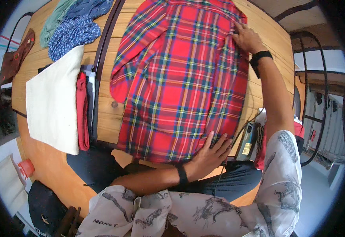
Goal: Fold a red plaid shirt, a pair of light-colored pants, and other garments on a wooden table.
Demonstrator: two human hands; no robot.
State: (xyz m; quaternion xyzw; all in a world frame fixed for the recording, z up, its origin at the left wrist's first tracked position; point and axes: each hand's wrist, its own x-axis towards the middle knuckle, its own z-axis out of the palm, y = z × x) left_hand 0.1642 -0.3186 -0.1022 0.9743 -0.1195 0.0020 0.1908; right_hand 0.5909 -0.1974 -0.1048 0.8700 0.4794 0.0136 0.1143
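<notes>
A red plaid shirt (180,79) lies spread on the wooden table in front of me, collar end far and hem near. Its right side is folded inward in a long strip, and one sleeve lies along the left. My left hand (208,158) presses on the near right corner by the hem, fingers spread. At the far right edge, close to the shoulder, my right hand (248,38) rests on the fabric with its fingers apart. Dark bands circle both wrists.
Left of the shirt, a cream folded cloth (56,100) leans beside a red folded cloth (82,112). Crumpled blue patterned fabric (74,37) lies at the far left. Right of the hem are a dark narrow box (246,140) and a thin cable (241,128). Metal-framed chairs (324,79) flank the table.
</notes>
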